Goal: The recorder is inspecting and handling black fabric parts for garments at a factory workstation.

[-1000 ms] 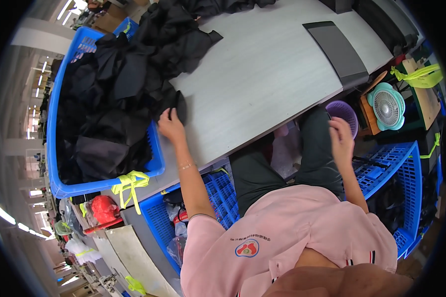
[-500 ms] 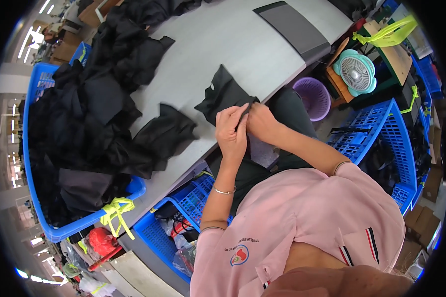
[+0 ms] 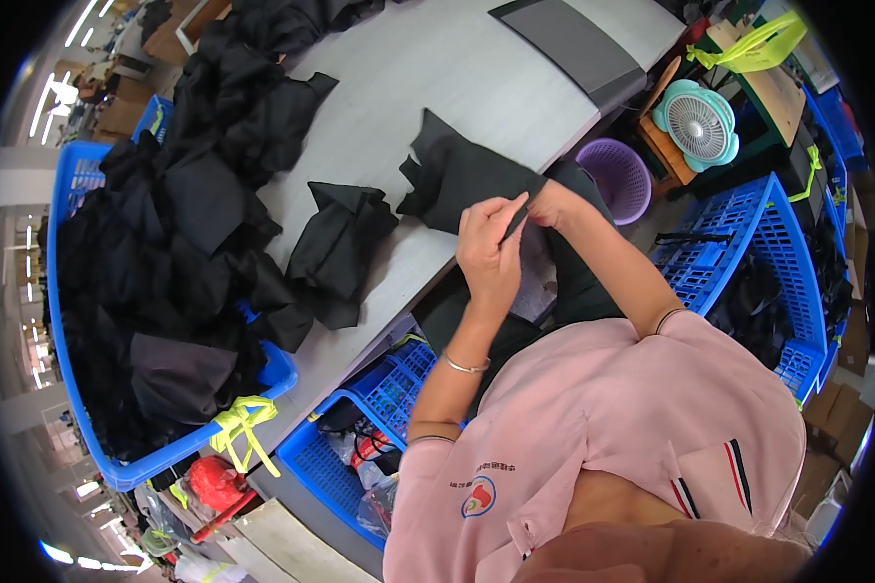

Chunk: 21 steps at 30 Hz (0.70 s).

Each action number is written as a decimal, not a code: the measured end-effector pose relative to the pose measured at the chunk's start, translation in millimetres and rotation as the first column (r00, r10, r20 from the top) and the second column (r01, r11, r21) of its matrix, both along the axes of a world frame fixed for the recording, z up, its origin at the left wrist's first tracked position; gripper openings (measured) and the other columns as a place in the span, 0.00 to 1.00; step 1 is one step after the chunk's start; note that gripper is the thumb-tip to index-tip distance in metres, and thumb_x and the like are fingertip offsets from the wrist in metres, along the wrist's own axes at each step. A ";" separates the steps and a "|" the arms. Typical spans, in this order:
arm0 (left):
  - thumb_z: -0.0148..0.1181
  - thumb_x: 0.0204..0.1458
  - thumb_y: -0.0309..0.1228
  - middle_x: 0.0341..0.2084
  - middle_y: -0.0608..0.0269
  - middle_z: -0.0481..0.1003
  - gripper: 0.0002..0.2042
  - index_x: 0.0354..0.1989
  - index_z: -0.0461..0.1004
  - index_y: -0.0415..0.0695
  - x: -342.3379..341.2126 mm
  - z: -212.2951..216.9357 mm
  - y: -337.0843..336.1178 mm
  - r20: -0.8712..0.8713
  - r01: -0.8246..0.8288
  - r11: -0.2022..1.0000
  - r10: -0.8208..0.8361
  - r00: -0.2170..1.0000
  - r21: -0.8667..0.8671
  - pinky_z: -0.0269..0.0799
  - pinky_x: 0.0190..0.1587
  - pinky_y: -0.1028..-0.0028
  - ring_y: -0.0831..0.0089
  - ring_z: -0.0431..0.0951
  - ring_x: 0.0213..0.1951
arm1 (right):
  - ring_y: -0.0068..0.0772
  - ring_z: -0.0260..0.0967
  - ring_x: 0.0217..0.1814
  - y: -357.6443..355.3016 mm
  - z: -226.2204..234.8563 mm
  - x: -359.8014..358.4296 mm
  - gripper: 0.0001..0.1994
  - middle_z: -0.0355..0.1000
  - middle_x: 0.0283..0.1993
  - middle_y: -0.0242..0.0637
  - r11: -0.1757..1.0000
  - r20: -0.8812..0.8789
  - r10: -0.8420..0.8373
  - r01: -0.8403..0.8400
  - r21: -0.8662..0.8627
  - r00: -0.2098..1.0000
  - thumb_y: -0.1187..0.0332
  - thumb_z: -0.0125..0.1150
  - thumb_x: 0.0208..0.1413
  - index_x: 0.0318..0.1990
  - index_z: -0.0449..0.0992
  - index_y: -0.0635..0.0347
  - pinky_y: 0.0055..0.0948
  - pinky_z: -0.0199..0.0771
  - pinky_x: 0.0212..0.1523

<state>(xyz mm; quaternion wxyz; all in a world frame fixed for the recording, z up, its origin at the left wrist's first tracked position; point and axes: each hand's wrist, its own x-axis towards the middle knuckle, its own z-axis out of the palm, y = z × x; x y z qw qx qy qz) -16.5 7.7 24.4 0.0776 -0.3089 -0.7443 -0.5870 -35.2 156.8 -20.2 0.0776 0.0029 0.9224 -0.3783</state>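
Between my hands is a black fabric piece, its far part spread over the grey table and its near edge lifted at the table's front. My left hand pinches that near edge between thumb and fingers. Right beside it, my right hand is closed on the fabric's right corner, its fingertips partly hidden. A second black fabric piece lies on the table to the left, apart from the held one. Farther left, a large heap of black fabric fills a blue basket and spills onto the table.
The blue basket with a yellow-green tie stands at the left. A grey panel lies on the far table. On the right are a purple basket, a small teal fan and a blue crate. Another blue crate sits below the table.
Both hands have shifted to the right with the fabric, which now lies flatter and wider. The second piece, blurred before, now rests still beside the heap.
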 end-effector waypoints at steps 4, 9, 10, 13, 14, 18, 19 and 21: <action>0.64 0.49 0.19 0.35 0.60 0.75 0.13 0.44 0.82 0.42 39.2 10.5 12.4 0.073 0.075 0.995 -0.080 0.994 0.073 0.70 0.44 0.72 0.66 0.75 0.39 | 0.27 0.72 0.48 4.1 11.2 6.9 0.14 0.77 0.50 0.32 0.569 0.058 -0.246 0.193 -0.799 0.967 0.63 0.55 0.59 0.51 0.71 0.55 0.36 0.71 0.54; 0.65 0.45 0.18 0.36 0.63 0.76 0.16 0.44 0.82 0.43 67.4 18.2 14.9 0.142 0.229 0.963 -0.249 0.958 0.140 0.69 0.43 0.73 0.68 0.73 0.39 | 0.27 0.72 0.49 -20.0 52.3 7.0 0.19 0.76 0.50 0.32 -0.109 0.391 -0.199 0.377 -0.920 0.898 0.65 0.55 0.61 0.59 0.65 0.55 0.34 0.71 0.55; 0.65 0.45 0.18 0.36 0.64 0.76 0.16 0.44 0.82 0.44 74.0 19.3 16.7 0.134 0.301 0.945 -0.317 0.939 0.127 0.69 0.42 0.73 0.69 0.72 0.38 | 0.27 0.72 0.49 -24.7 61.0 9.1 0.21 0.76 0.51 0.32 -0.154 0.423 -0.201 0.398 -0.904 0.883 0.65 0.55 0.61 0.60 0.64 0.55 0.33 0.71 0.56; 0.65 0.43 0.19 0.34 0.63 0.76 0.15 0.42 0.82 0.42 92.4 21.6 18.3 0.154 0.403 0.898 -0.430 0.890 0.177 0.68 0.38 0.70 0.65 0.72 0.36 | 0.26 0.72 0.50 -28.9 75.3 7.8 0.24 0.76 0.51 0.31 -0.235 0.496 -0.206 0.450 -0.862 0.843 0.66 0.55 0.62 0.65 0.61 0.56 0.32 0.71 0.57; 0.65 0.43 0.19 0.34 0.63 0.76 0.15 0.42 0.82 0.42 96.2 21.2 18.8 0.151 0.411 0.894 -0.438 0.886 0.178 0.68 0.38 0.70 0.65 0.72 0.36 | 0.26 0.72 0.50 -28.7 74.9 9.0 0.25 0.76 0.51 0.31 -0.235 0.498 -0.207 0.452 -0.861 0.842 0.66 0.55 0.63 0.67 0.60 0.56 0.32 0.71 0.57; 0.63 0.45 0.18 0.36 0.63 0.76 0.15 0.43 0.82 0.43 114.2 18.4 16.8 0.183 0.533 0.828 -0.559 0.808 0.174 0.68 0.41 0.71 0.66 0.72 0.38 | 0.25 0.71 0.42 -20.7 54.2 11.1 0.27 0.75 0.40 0.30 -0.146 0.339 -0.184 0.316 -0.938 0.923 0.66 0.52 0.66 0.69 0.55 0.63 0.34 0.68 0.62; 0.63 0.46 0.18 0.37 0.64 0.76 0.16 0.44 0.82 0.44 117.6 18.3 15.7 0.172 0.594 0.790 -0.613 0.771 0.150 0.68 0.42 0.72 0.68 0.72 0.39 | 0.25 0.71 0.42 -17.6 47.7 10.5 0.27 0.75 0.40 0.30 -0.154 0.349 -0.162 0.326 -0.933 0.923 0.66 0.52 0.66 0.69 0.55 0.63 0.34 0.68 0.62; 0.62 0.46 0.18 0.37 0.62 0.76 0.15 0.44 0.82 0.44 120.4 20.4 12.2 0.197 0.595 0.791 -0.612 0.766 0.142 0.68 0.44 0.72 0.66 0.73 0.40 | 0.24 0.70 0.41 -10.8 38.1 6.6 0.13 0.68 0.33 0.29 -0.007 0.011 -0.238 0.010 -1.000 0.971 0.80 0.52 0.54 0.46 0.61 0.60 0.30 0.74 0.53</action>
